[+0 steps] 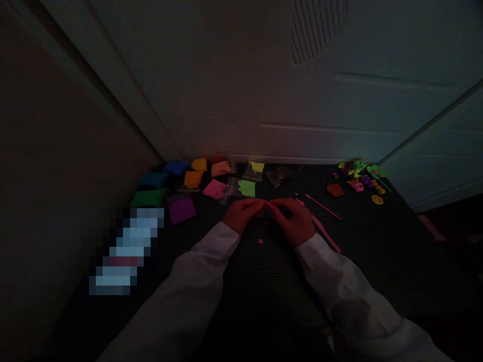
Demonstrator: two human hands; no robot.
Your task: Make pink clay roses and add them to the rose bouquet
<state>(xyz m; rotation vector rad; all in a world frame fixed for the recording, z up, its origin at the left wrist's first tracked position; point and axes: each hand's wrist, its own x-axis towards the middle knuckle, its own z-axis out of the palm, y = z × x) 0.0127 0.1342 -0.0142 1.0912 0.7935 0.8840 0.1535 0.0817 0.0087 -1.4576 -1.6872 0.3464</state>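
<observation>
My left hand (245, 210) and my right hand (292, 217) meet at the fingertips just above the dark table (260, 281). Both are closed in a pinch; whatever sits between the fingers is too small and dim to name, though a pinkish bit seems to show there. Below them lies a small pink lump of clay (260, 241). To the right of my right hand rest a thin pink stick tool (323, 207) and a flat pink modelling knife (327, 235), partly hidden by that hand. A small pink piece (300, 202) shows just behind it.
Clay packets, including a purple one (181, 209), a pink one (215, 188) and a green one (247, 188), line the back left. A blurred bright screen (130, 251) lies at left. A red lump (334, 190) and colourful clay figures (362, 176) stand back right, before a wall (234, 85).
</observation>
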